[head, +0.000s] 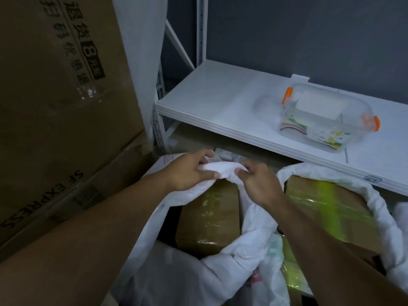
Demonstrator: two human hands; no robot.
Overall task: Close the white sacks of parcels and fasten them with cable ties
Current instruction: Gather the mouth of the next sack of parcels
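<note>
Just below centre, grips the bunched rim of a white woven plastic sack (220, 170) with both hands. With the left hand (189, 173), at 9 o'clock of the bunch, curls fingers and thumb round the fabric. With the right hand (261, 184), at 3 o'clock of it, pinches the same fold between curled fingers. Leaves the rest of that sack's mouth gaping toward 6 o'clock, over a brown cardboard parcel (207, 217) wrapped in clear tape and lying inside. Just beside it at 3 o'clock, shows a second white woven sack (375, 195), mouth open, with a brown cardboard parcel banded in yellow-green tape (326, 206) inside. At 12 o'clock, right behind the hands, catches a white power strip (223, 153), partly hidden. Toward 1 o'clock, takes in a white metal shelf (209, 96) bearing a clear plastic box with orange clips (320, 111), with coloured strips in it, too small to tell what kind. From 9 to 11 o'clock, faces stacked brown cardboard cartons (55, 107) with black print, close beside the left forearm.
</note>
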